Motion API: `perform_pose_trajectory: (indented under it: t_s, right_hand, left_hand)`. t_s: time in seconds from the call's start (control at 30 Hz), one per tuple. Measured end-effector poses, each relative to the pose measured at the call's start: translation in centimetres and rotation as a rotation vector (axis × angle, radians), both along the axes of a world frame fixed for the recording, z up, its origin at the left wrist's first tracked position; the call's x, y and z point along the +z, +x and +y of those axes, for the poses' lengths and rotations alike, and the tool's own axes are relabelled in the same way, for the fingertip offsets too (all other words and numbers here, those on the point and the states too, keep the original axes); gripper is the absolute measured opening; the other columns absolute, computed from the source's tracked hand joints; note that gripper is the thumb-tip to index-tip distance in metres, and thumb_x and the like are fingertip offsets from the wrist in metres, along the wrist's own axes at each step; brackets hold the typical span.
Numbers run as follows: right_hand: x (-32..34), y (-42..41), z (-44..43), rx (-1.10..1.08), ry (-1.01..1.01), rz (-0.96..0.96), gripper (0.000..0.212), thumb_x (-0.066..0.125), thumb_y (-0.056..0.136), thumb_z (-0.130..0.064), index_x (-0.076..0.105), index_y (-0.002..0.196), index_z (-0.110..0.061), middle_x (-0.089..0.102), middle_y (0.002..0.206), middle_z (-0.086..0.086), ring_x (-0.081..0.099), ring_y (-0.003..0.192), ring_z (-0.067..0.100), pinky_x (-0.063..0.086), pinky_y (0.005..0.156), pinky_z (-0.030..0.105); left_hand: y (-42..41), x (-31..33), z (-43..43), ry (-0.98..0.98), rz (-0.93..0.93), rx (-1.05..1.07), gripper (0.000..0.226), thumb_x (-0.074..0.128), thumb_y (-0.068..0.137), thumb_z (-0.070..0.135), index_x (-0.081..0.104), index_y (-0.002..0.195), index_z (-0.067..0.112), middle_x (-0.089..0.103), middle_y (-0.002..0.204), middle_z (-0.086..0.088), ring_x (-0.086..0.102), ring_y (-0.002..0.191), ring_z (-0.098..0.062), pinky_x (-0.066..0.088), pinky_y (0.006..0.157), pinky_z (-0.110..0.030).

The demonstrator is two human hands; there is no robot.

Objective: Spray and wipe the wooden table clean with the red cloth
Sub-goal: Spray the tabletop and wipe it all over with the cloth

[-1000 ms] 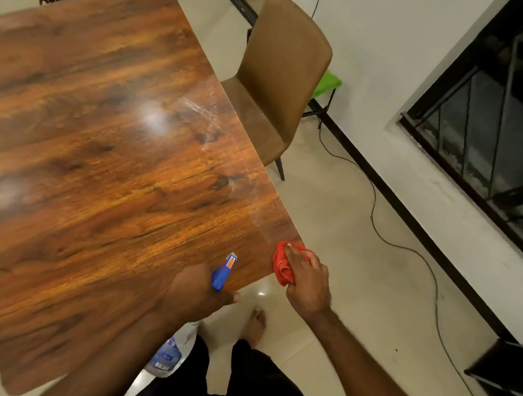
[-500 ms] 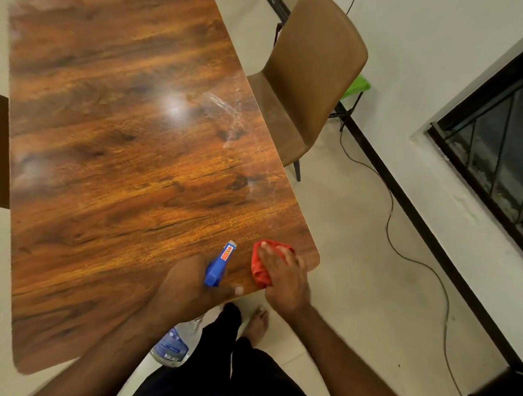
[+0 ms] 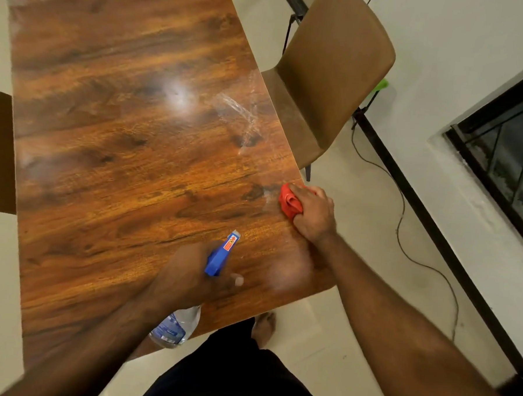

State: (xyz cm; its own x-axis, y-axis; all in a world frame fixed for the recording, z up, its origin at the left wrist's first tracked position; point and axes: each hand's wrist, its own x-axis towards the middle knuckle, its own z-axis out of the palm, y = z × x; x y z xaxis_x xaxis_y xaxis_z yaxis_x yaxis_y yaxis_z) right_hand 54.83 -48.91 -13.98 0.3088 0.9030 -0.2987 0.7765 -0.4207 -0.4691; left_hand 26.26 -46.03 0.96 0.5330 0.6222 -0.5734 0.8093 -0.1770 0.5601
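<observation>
Your right hand (image 3: 312, 214) is clutching the bunched red cloth (image 3: 288, 202) on the wooden table (image 3: 120, 160) at its 3 o'clock edge. Your left hand (image 3: 189, 275) is gripping the spray bottle (image 3: 221, 254) near 5 o'clock. Try flattening the cloth and sweeping overlapping strokes toward the wet streaks (image 3: 240, 112) at 2 o'clock.

glossy wooden table (image 3: 119, 166), wet streaks; red cloth (image 3: 289, 201) near right edge.

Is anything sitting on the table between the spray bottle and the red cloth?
No. In the head view, only bare wooden table separates the spray bottle from the red cloth.
</observation>
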Motion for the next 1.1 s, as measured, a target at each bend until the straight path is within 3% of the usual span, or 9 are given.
perform_pose_trajectory:
  t_s: [0.13, 0.23, 0.33, 0.53, 0.73, 0.83, 0.93, 1.03, 1.1]
  right_hand:
    - [-0.1, -4.1, -6.2, 0.081, 0.011, 0.068, 0.086, 0.063, 0.069, -0.025, 0.047, 0.153, -0.035, 0.050, 0.153, -0.013, 0.042, 0.142, 0.023, 0.027, 0.110, 0.040]
    - [-0.3, -7.4, -12.7, 0.178, 0.033, 0.128, 0.099, 0.064, 0.055, -0.018, 0.048, 0.151, -0.037, 0.039, 0.159, -0.026, 0.045, 0.141, 0.021, 0.032, 0.106, 0.043]
    - [-0.4, -8.8, -15.1, 0.175, 0.039, 0.145, 0.098, 0.065, 0.056, -0.012, 0.049, 0.150, -0.038, 0.037, 0.159, -0.029, 0.045, 0.140, 0.017, 0.039, 0.100, 0.045]
    - [-0.2, -6.2, -9.4, 0.128, -0.022, 0.112, 0.111, 0.068, 0.052, -0.019, 0.037, 0.155, -0.046, 0.046, 0.155, -0.022, 0.046, 0.135, 0.017, 0.040, 0.097, 0.044]
    - [-0.8, -1.5, 4.7, 0.029, 0.007, 0.041, 0.094, 0.068, 0.068, -0.014, 0.041, 0.154, -0.039, 0.050, 0.152, -0.006, 0.039, 0.140, 0.022, 0.024, 0.100, 0.033]
    - [-0.3, -0.3, 9.4, 0.031, 0.011, 0.007, 0.090, 0.069, 0.067, -0.013, 0.047, 0.152, -0.034, 0.054, 0.148, 0.000, 0.042, 0.136, 0.025, 0.029, 0.104, 0.039]
    - [0.5, -1.5, 8.0, 0.103, 0.004, -0.012, 0.093, 0.076, 0.071, -0.019, 0.041, 0.156, -0.034, 0.049, 0.153, 0.000, 0.039, 0.142, 0.025, 0.030, 0.112, 0.046]
    - [1.6, -4.2, 2.6, 0.334, -0.086, 0.063, 0.101, 0.073, 0.076, -0.025, 0.024, 0.162, -0.040, 0.029, 0.163, -0.018, 0.019, 0.152, 0.014, 0.022, 0.119, 0.042]
    - [1.2, -5.1, 0.1, 0.468, -0.086, 0.083, 0.100, 0.071, 0.076, -0.023, 0.023, 0.162, -0.043, 0.021, 0.164, -0.024, 0.014, 0.152, 0.010, 0.023, 0.119, 0.042]
  left_hand:
    - [-0.1, -1.0, 2.1, 0.010, 0.051, -0.020, 0.047, 0.076, 0.072, 0.061, 0.055, 0.077, 0.020, 0.059, 0.069, 0.001, 0.053, 0.064, -0.015, 0.038, 0.058, -0.025]
    - [0.5, -2.0, 3.5, 0.027, 0.082, -0.002, 0.056, 0.077, 0.064, 0.068, 0.052, 0.069, 0.018, 0.054, 0.062, 0.003, 0.053, 0.059, -0.015, 0.035, 0.053, -0.027]
    - [1.0, -2.8, 4.7, 0.038, 0.179, -0.018, 0.061, 0.075, 0.059, 0.073, 0.045, 0.065, 0.020, 0.051, 0.059, 0.005, 0.054, 0.058, -0.016, 0.034, 0.052, -0.028]
    - [0.3, -2.8, 6.3, -0.022, 0.083, 0.005, 0.054, 0.077, 0.066, 0.066, 0.046, 0.068, 0.022, 0.053, 0.063, 0.002, 0.051, 0.059, -0.014, 0.034, 0.055, -0.028]
    - [-0.8, -3.1, 8.1, 0.001, 0.011, 0.079, 0.064, 0.065, 0.053, 0.082, 0.051, 0.070, 0.021, 0.056, 0.063, 0.003, 0.055, 0.059, -0.015, 0.048, 0.059, -0.037]
    - [-0.4, -2.4, 8.5, 0.038, 0.001, 0.099, 0.055, 0.076, 0.061, 0.070, 0.054, 0.073, 0.021, 0.061, 0.068, 0.001, 0.058, 0.062, -0.014, 0.048, 0.059, -0.034]
    - [0.0, -1.8, 8.8, 0.046, -0.002, 0.117, 0.051, 0.078, 0.064, 0.065, 0.053, 0.073, 0.021, 0.060, 0.069, 0.002, 0.058, 0.063, -0.016, 0.044, 0.057, -0.031]
    - [0.6, -1.3, 9.0, 0.031, 0.008, 0.143, 0.048, 0.078, 0.068, 0.061, 0.048, 0.071, 0.024, 0.054, 0.068, 0.006, 0.050, 0.060, -0.011, 0.037, 0.055, -0.024]
    - [1.1, -1.4, 9.2, 0.018, 0.027, 0.169, 0.047, 0.078, 0.068, 0.060, 0.050, 0.073, 0.022, 0.056, 0.070, 0.005, 0.050, 0.061, -0.010, 0.038, 0.055, -0.024]
